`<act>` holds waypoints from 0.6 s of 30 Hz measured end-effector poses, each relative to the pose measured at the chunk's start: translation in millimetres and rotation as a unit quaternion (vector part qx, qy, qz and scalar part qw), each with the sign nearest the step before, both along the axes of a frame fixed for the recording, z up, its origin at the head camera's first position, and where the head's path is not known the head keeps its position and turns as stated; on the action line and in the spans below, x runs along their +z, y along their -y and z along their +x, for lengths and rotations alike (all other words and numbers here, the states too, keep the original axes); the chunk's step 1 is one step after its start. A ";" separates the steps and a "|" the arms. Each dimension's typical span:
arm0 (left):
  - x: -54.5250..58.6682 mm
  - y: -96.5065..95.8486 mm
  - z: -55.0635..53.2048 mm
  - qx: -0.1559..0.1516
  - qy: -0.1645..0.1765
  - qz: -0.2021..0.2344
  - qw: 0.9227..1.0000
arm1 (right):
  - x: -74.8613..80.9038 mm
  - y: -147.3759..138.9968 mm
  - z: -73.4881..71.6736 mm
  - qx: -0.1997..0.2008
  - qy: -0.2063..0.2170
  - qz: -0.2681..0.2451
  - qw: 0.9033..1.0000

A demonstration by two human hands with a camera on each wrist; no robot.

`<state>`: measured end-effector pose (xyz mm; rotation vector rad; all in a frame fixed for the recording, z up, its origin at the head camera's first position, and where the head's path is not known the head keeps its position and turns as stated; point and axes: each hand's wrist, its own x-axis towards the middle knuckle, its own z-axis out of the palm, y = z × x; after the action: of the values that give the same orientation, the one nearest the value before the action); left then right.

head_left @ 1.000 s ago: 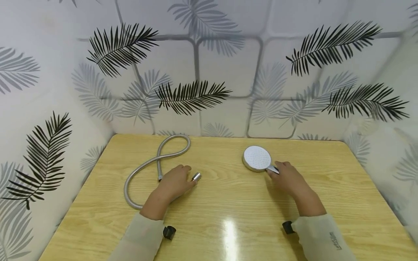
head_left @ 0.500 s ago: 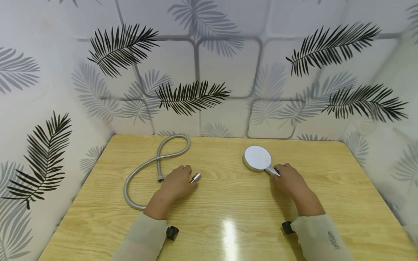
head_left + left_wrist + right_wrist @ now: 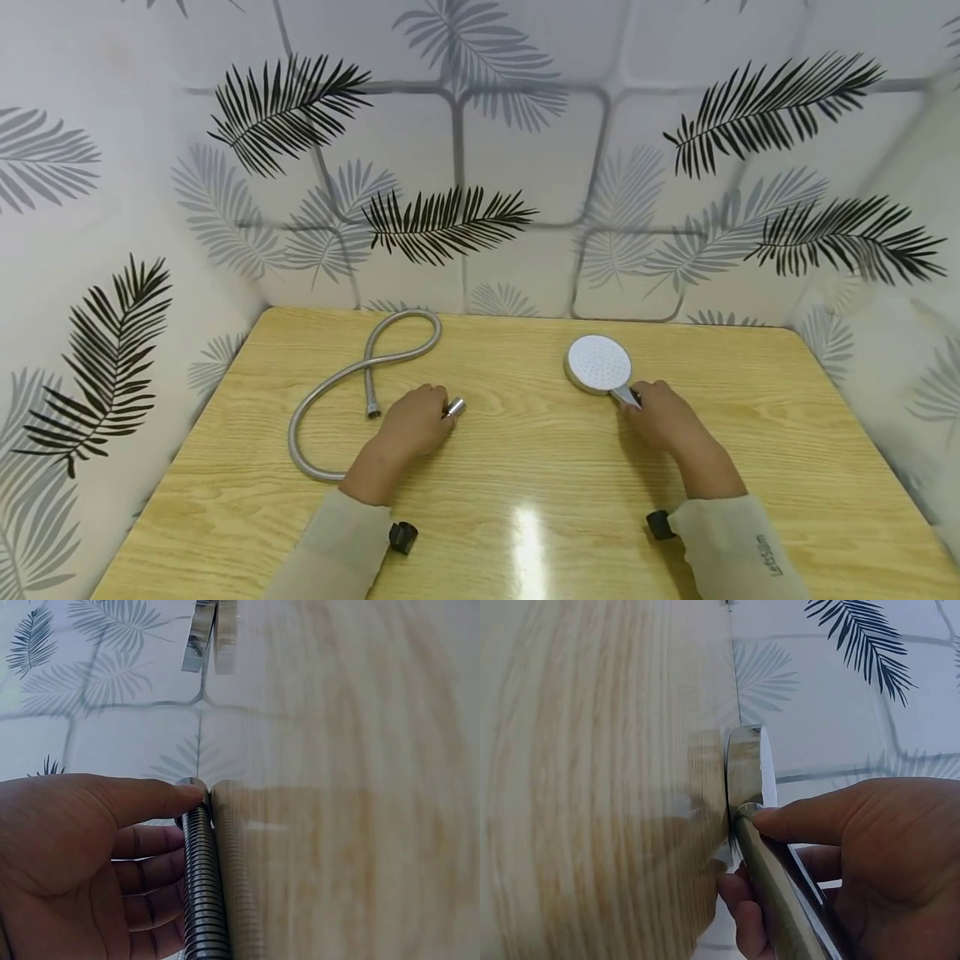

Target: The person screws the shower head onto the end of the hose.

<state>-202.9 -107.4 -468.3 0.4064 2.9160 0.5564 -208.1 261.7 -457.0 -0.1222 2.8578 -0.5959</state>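
A flexible metal shower hose (image 3: 331,381) lies looped on the wooden table's left half. My left hand (image 3: 416,421) pinches it just behind its silver end fitting (image 3: 455,407); the thumb is on top of the hose (image 3: 201,877) in the left wrist view, with the other fingers curled behind. The hose's other end (image 3: 372,409) lies loose beside that hand. On the right, a round shower head (image 3: 598,364) lies with its white spray face up. My right hand (image 3: 660,414) grips its chrome handle (image 3: 769,877), thumb on one side and fingers on the other.
The wooden table (image 3: 517,450) reaches back to a wall (image 3: 517,150) papered with dark and grey leaves. Bare tabletop lies between the two hands. Black wrist straps (image 3: 403,537) show at both sleeves.
My left hand's fingers have closed in on the hose by its end fitting, and less of the fitting shows. My right hand stays at the shower head's handle.
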 end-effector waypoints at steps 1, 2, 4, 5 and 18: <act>0.0 -0.2 -0.1 -0.001 0.000 0.000 1.000 | -0.1 -0.2 0.0 0.000 0.003 -0.007 1.000; 0.0 -0.4 -0.3 -0.001 0.000 0.000 1.000 | -0.2 -0.2 0.2 -0.002 0.006 -0.013 1.000; -0.1 -0.5 -0.8 -0.001 0.000 -0.002 1.000 | 0.2 -0.2 0.3 -0.001 0.010 -0.027 1.000; -0.1 -0.6 -1.0 -0.001 -0.002 -0.002 1.000 | 0.4 -0.2 0.2 -0.001 0.012 -0.034 0.999; 2.4 -0.1 -0.4 0.004 0.002 0.030 1.000 | 1.9 2.1 3.7 -0.037 0.054 -0.121 0.990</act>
<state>-203.3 -107.3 -465.8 0.3999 2.9040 0.6474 -204.4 259.6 -455.1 -0.0214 2.6850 -0.9339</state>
